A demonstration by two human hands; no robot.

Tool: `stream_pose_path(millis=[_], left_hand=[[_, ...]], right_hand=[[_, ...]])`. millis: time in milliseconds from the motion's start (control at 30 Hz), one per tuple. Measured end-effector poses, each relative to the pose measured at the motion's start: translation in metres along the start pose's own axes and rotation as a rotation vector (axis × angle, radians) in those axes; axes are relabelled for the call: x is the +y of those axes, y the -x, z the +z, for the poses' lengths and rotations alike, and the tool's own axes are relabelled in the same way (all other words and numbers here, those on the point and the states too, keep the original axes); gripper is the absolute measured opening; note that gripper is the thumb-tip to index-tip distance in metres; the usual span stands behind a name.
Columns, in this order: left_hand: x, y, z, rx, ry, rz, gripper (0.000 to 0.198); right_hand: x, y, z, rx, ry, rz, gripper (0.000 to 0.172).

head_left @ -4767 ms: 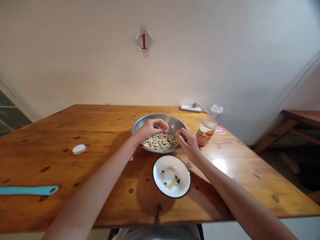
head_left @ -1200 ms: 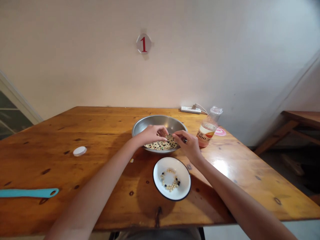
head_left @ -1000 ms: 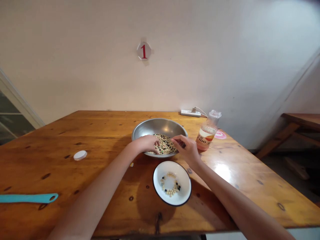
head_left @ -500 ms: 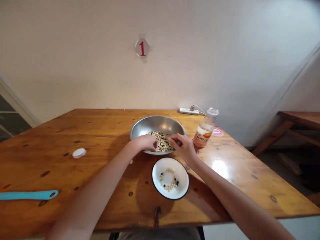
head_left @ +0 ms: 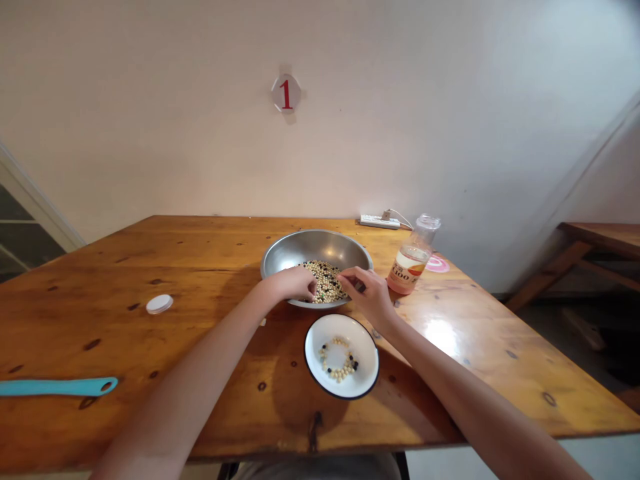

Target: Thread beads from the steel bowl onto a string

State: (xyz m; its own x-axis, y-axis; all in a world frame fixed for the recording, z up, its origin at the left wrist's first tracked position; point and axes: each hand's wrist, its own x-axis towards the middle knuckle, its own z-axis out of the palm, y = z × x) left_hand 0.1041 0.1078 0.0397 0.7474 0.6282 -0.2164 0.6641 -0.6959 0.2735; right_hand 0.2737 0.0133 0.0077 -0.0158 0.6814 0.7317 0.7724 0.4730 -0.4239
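Observation:
A steel bowl [head_left: 280, 257] on the wooden table holds many small pale and black beads [head_left: 325, 277]. My left hand [head_left: 299, 283] is at the bowl's near left side with its fingers curled down over the beads; what they hold, if anything, is hidden. On the bowl's right side, my right hand [head_left: 363, 287] has thumb and fingertips pinched together above the beads, and anything between them is too small to name. A white dish with a dark rim [head_left: 367, 383] stands nearer the table's front edge, with a ring of pale and black beads in it.
An open bottle of pink liquid [head_left: 407, 267] stands right of the bowl, near a pink disc [head_left: 439, 264]. Behind lies a power strip [head_left: 379, 222]. A white cap [head_left: 159, 304] and a turquoise handle [head_left: 60, 387] lie at the left.
The view has shifted very slightly. My left hand's fingers have moved a little over the beads; my right hand keeps its pinch at the same spot.

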Motion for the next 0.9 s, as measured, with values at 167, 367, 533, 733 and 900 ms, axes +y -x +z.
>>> stream_pose_path(millis=[167, 367, 533, 733, 900], left_hand=[[0.001, 0.001, 0.000, 0.030, 0.016, 0.020, 0.008], [0.001, 0.003, -0.004, 0.175, 0.073, 0.027, 0.016], [0.001, 0.005, -0.009, 0.185, 0.219, 0.063, 0.018], [-0.006, 0.004, -0.012, 0.188, 0.417, 0.117, 0.026], [-0.008, 0.007, -0.014, 0.192, 0.579, 0.173, 0.030]], right_hand=[[0.001, 0.000, 0.001, -0.008, -0.003, 0.003, 0.018], [0.002, 0.000, 0.001, -0.013, -0.016, 0.024, 0.015], [0.001, 0.001, 0.000, -0.008, -0.007, 0.025, 0.015], [-0.001, 0.001, -0.001, -0.014, -0.018, 0.032, 0.016], [0.001, 0.001, 0.000, -0.012, -0.010, 0.034, 0.015]])
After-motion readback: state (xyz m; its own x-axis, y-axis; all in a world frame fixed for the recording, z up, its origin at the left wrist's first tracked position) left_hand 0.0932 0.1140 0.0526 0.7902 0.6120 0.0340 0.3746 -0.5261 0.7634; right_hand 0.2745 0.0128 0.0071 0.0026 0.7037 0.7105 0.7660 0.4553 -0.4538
